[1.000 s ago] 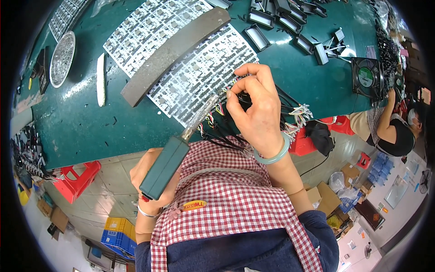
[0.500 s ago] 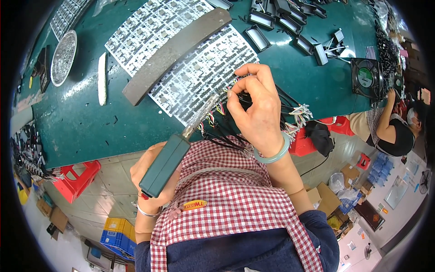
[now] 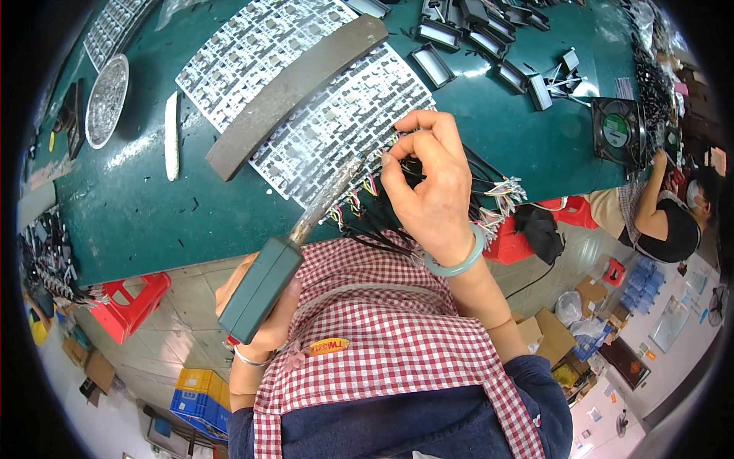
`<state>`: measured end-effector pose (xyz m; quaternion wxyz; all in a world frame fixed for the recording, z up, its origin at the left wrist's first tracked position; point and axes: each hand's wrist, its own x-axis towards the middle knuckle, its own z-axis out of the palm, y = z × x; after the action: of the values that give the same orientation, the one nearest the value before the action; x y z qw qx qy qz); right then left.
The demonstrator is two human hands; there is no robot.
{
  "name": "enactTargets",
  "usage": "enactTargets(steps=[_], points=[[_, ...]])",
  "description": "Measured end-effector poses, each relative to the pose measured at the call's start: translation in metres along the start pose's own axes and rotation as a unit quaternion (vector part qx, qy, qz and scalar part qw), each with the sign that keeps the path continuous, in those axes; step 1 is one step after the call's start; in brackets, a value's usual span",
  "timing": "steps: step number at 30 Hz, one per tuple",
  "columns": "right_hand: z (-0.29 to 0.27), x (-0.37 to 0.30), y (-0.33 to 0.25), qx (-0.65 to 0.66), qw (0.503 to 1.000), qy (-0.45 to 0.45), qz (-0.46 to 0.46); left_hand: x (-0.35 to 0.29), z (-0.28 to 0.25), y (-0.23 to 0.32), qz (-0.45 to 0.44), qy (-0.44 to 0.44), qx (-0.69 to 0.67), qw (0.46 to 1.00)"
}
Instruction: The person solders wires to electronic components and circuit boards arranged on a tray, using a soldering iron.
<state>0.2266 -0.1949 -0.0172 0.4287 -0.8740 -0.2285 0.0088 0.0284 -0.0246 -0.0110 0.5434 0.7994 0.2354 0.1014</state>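
Note:
My left hand (image 3: 281, 310) grips the dark green body of a soldering iron (image 3: 264, 281). Its metal shaft slants up and right, the tip close to the edge of a white printed circuit board panel (image 3: 348, 115). At that edge my right hand (image 3: 437, 187) pinches a thin wire between thumb and forefinger; the fingers partly hide it. Black cables (image 3: 375, 222) with coloured wire ends line the board's near edge and pass under my right hand. A dark, heavy-looking bar (image 3: 298, 96) lies across the panel.
Black plastic housings (image 3: 489, 42) are strewn at the back right, near a small fan (image 3: 618, 131). A metal dish (image 3: 108, 99) and a white strip (image 3: 172, 136) lie on the left. Red stools (image 3: 131, 302) stand by the green table (image 3: 153, 237). Another person (image 3: 661, 218) sits at right.
The soldering iron and my left hand have drawn slightly down and left, so the tip sits a little farther from my right fingers. My right hand has barely moved.

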Motion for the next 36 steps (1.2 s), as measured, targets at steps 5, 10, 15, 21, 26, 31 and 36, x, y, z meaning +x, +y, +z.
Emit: enactTargets(steps=[5,10,15,21,26,31,36], points=[[0.0021,-0.0034,-0.0024,0.015,0.999,0.016,0.024,0.0004,0.0009,0.0004,0.002,0.006,-0.014,1.000],[0.0012,-0.0044,-0.0014,0.039,0.998,0.021,0.033,0.0007,0.0017,0.0010,-0.005,0.010,-0.010,1.000],[0.0022,-0.0049,-0.0007,0.051,0.998,0.030,0.031,0.0014,0.0014,0.0013,0.000,0.008,-0.004,1.000],[0.0049,-0.0053,-0.0011,0.012,0.999,0.033,0.017,0.0027,0.0018,-0.0001,0.005,0.002,-0.007,1.000],[0.0055,-0.0039,-0.0004,-0.009,0.999,0.035,-0.005,0.0051,0.0013,-0.0008,0.013,-0.016,0.006,1.000],[0.0027,-0.0038,-0.0009,-0.010,1.000,0.017,0.004,0.0063,0.0022,-0.0002,0.004,-0.008,-0.005,1.000],[0.0044,-0.0017,-0.0006,-0.037,0.999,0.027,-0.028,0.0066,0.0011,-0.0009,0.005,-0.017,0.002,1.000]])
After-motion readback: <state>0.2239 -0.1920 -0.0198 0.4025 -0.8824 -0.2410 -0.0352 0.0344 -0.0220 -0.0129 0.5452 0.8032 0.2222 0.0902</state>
